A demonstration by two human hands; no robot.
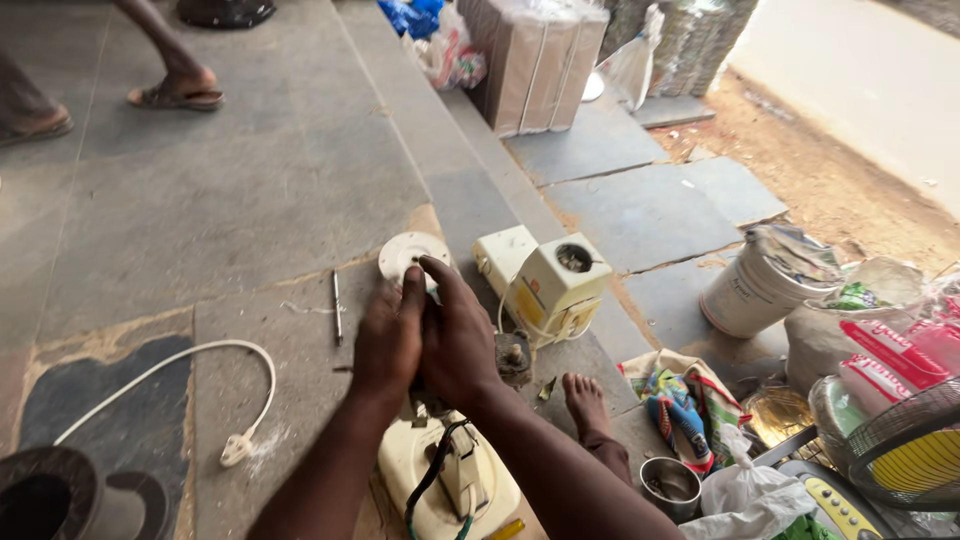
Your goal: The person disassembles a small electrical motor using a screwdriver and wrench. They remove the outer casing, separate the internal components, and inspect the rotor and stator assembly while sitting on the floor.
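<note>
Both hands clasped over one small part, hidden | left hand [388,340] and right hand [458,345] touching, above opened cream appliance base [440,480] | round white cap [412,256] at 12 o'clock, off | cream housing [545,285] at 2 o'clock, apart | reassembly not begun

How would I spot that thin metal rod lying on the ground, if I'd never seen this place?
Start at the grey stone slab floor and find the round cream plastic disc just beyond the person's left hand. Left of that disc lies the thin grey metal rod, pointing away from the camera. It is straight and dark, unlike the curving white power cable further left.
</note>
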